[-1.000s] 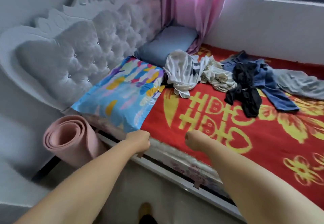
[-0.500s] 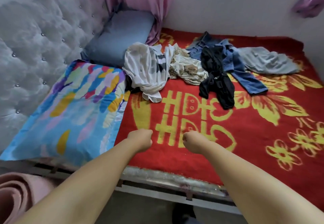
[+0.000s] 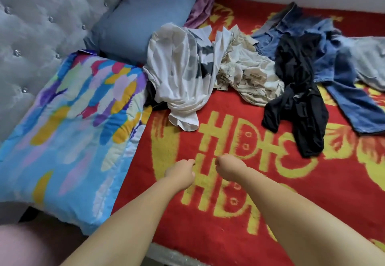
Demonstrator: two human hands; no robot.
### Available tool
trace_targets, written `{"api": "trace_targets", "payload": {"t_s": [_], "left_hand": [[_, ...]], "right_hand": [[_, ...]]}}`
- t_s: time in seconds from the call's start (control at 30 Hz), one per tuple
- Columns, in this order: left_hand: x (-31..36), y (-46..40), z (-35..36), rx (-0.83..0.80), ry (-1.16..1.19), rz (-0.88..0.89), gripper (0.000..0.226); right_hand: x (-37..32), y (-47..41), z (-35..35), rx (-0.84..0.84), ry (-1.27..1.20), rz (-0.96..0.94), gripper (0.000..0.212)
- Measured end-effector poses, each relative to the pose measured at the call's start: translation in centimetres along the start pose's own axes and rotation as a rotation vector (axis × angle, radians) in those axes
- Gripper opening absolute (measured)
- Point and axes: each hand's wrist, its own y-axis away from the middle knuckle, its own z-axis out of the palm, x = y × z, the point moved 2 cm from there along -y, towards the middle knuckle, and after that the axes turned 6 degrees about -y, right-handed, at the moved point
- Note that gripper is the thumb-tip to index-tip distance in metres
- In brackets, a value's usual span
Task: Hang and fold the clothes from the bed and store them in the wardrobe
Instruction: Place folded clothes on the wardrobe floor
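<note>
Both my hands hover low over the red blanket (image 3: 312, 213), left grip (image 3: 180, 175) and right grip (image 3: 227, 168) curled into fists w/ nothing in them. Clothes sit further up the bed, near but untouched: white shirt (image 3: 181, 74), cream patterned top (image 3: 248, 78), black garment (image 3: 298, 99), jeans (image 3: 341, 90), all overlapping. Risk imo: pulling the white shirt drags the cream top along, or catches the dark piece (image 3: 151, 97) tucked under it by the colourful pillow (image 3: 68, 132).
</note>
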Motion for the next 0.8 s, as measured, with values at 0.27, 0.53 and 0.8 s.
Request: {"api": "trace_targets", "payload": {"t_s": [0.27,0.53,0.8], "left_hand": [[-5.2,-16.1,-0.6,0.289,-0.23,0.018,0.074],[-7.9,-26.3,-1.1,0.379,-0.493,0.153,0.055],[-6.3,-30.9,-5.3,0.224,0.078,-0.089,0.034]], "right_hand": [[2.8,-14.6,3.7,0.231,-0.056,-0.014,0.046],[5.1,-17.1,11.2,0.644,0.025,-0.129,0.059],[4.9,-18.1,11.8,0.716,0.03,-0.127,0.058]]}}
